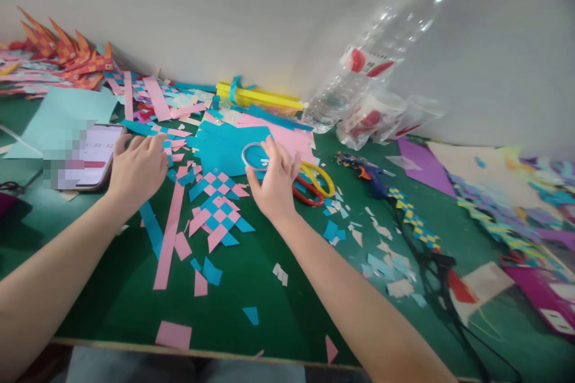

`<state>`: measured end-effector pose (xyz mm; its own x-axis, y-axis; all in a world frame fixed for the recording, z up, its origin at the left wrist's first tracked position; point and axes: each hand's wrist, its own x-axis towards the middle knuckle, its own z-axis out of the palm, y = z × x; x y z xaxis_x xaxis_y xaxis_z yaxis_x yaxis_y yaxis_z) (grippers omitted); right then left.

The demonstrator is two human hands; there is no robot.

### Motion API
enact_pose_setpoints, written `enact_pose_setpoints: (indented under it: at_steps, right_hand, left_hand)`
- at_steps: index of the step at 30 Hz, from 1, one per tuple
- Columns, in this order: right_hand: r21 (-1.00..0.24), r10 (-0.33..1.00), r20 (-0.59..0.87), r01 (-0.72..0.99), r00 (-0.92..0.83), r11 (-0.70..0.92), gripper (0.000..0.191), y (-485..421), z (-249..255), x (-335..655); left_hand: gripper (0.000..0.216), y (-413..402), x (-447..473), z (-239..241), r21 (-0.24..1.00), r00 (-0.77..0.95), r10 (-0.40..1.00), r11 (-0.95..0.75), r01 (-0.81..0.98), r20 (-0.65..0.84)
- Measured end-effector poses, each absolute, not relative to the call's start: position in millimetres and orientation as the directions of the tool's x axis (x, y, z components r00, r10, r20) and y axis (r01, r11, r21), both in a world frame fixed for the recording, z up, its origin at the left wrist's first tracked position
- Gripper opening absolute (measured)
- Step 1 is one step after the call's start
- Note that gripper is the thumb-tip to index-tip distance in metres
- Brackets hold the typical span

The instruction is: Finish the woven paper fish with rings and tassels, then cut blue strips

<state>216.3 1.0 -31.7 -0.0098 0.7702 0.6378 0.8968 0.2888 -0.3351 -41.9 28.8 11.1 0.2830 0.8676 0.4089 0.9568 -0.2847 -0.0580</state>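
Currently works at a green table (135, 311) strewn with paper scraps. Has a clear bottle (371, 63) and plastic-wrapped cups (377, 116) at the back by the wall (224, 18), a yellow bundle (260, 97) just left of them, and orange folded pieces (72, 54) at the far left. Has a dark blue-handled tool (372, 179) to the right, beyond small cut bits (336, 206). Crowds red and yellow handle loops (331, 179) with the right hand (276, 176), hiding them in part. Keeps pink-and-blue woven pieces (220, 209) between both hands, in front of a blue sheet (220, 146). Pinches a pale ring (244, 157) between right thumb and fingers, part-closed, over the sheet's right side. Bends the left hand (137, 170) loosely at the right edge of a phone (96, 158); cannot tell whether those fingers grip anything.
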Motion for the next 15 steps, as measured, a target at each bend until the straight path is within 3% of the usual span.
enact_pose_setpoints:
  at_steps: [10,15]
  right_hand:
    - [-0.362,0.755,0.654,0.852,-0.056,0.377,0.051,-2,-32,211]
    - [-0.384,0.744,0.666,0.83,-0.054,0.404,0.057,-1,-34,211]
  left_hand:
    - [0.058,41,-55,8,-0.103,0.22,0.944,-0.201,0.974,0.247]
    - [0.07,46,-60,7,-0.01,0.173,0.959,-0.176,0.984,0.222]
